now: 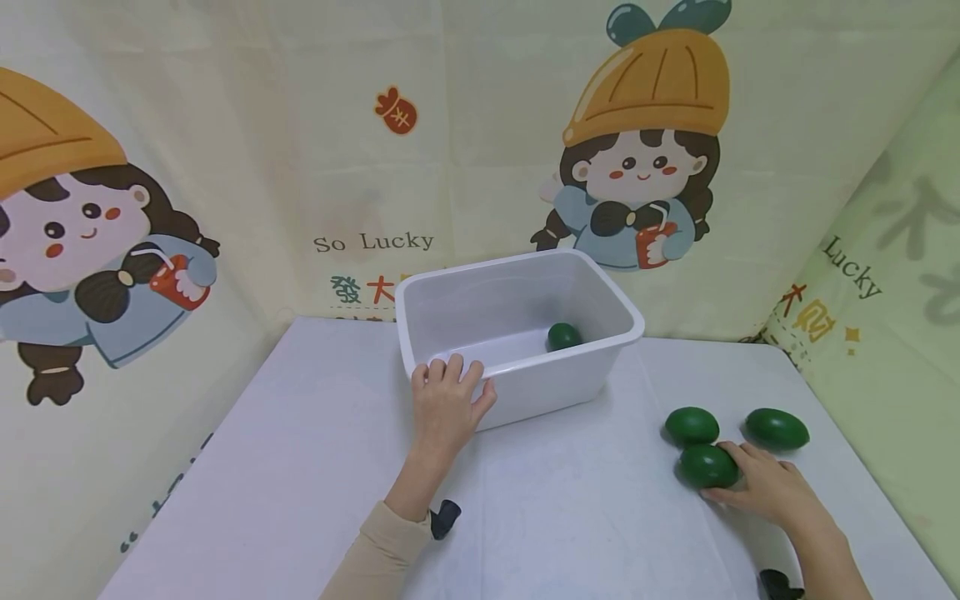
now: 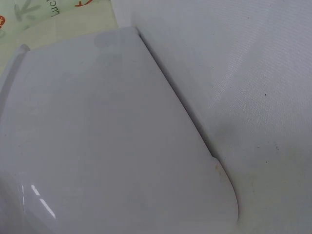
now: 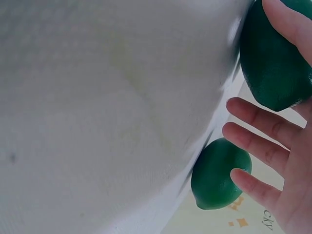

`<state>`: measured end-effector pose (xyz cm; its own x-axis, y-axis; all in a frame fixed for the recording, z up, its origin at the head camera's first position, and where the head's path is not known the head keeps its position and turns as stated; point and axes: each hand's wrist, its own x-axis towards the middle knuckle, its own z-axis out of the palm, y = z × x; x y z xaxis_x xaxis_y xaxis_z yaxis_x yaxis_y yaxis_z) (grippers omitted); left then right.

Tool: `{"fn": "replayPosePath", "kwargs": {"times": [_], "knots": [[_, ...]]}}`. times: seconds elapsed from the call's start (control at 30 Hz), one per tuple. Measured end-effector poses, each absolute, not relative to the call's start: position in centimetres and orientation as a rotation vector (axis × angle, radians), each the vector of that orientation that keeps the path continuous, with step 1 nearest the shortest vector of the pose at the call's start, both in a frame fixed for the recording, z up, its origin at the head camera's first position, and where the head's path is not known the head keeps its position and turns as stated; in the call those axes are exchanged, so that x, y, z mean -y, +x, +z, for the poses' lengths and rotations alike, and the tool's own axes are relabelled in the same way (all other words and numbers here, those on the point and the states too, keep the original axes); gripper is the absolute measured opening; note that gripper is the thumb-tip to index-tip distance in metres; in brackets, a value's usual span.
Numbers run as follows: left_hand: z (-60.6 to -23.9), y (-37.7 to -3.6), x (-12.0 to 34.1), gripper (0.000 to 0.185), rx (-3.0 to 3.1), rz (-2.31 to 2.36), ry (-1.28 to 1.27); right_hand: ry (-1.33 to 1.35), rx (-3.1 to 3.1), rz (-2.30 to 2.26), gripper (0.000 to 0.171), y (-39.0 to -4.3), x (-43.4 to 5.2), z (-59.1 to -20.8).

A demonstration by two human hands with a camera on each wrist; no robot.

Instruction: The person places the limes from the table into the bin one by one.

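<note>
Cartoon-printed cloth with a hatted girl and the words "So Lucky" hangs behind a white table (image 1: 300,467) that fills the lower half of the head view.

Left hand (image 1: 444,406), at centre frame: its fingers (image 1: 455,367) are curled over the near rim of a white plastic tub (image 1: 517,333), the thumb spread out to the right against the tub's outer wall. The left wrist view shows only that smooth white wall (image 2: 107,146) standing on the table. Inside the tub, toward its far right corner, lies one green lime (image 1: 563,336).

Right hand (image 1: 765,487), at lower right: its fingers are loosely spread and wrap the right side of the nearest lime (image 1: 705,466), which rests on the table. In the right wrist view the thumb and fingers (image 3: 263,122) sit against that dark green fruit (image 3: 273,63), though whether they truly clasp it I cannot tell. Just above it in the head view, touching or nearly so, lies a second lime (image 1: 691,425); a third lime (image 1: 777,428) lies to the right, just beyond the fingertips and apart from the other two.
</note>
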<state>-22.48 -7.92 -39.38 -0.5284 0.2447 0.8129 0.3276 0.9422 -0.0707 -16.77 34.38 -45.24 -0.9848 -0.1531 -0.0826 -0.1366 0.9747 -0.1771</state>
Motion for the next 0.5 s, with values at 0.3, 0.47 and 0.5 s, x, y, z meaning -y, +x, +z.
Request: {"fn": "replayPosePath", "kwargs": {"times": [0.3, 0.47, 0.5], "knots": [[-39.31, -22.21, 7.87, 0.024, 2.169, -0.111, -0.406, -0.238, -3.055, -0.245, 0.083, -16.63, -34.28, -45.32], [-39.37, -22.1, 7.83, 0.026, 2.18, -0.104, -0.404, -0.258, -3.084, -0.243, 0.081, -16.55, -34.21, -45.25], [-39.4, -22.09, 7.83, 0.026, 2.179, -0.106, -0.404, -0.262, -3.089, -0.239, 0.081, -16.52, -34.19, -45.23]]}}
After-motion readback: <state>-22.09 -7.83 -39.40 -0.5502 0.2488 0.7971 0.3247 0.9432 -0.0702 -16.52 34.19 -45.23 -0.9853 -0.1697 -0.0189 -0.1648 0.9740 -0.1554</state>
